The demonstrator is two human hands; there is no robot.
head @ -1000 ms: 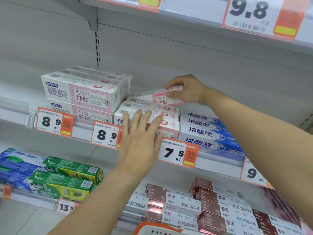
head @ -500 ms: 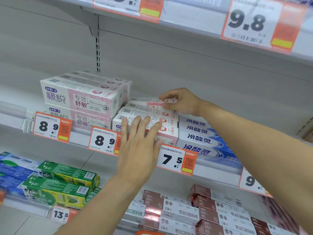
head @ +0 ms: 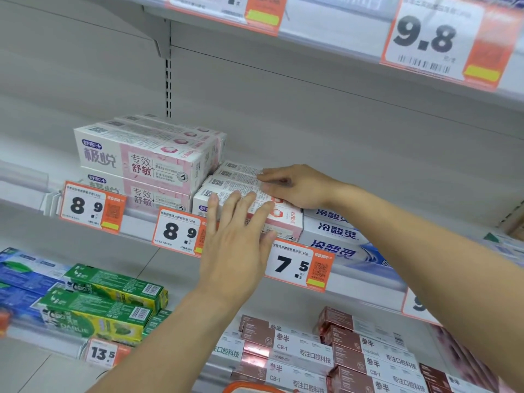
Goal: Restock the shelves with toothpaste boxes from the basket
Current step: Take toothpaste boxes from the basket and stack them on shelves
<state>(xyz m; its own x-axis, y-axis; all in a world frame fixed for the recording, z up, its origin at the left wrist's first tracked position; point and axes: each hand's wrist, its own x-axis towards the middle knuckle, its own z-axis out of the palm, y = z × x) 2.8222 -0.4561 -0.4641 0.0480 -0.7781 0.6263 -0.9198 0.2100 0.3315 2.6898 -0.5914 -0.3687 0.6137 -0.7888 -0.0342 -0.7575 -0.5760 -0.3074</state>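
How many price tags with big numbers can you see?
6: a 9.8 tag top right, a cut-off tag top middle, two 8.9 tags, a 7.5 tag, a 13.5 tag. Another peeks out behind the right arm.

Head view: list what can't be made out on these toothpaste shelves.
- Basket: cut off by the bottom edge, only an orange rim shows.
- Price tag at right: hidden by the right forearm.
- Front of the pink-and-white box row: covered by the left hand.
- Top-shelf tag: cropped, blurred.
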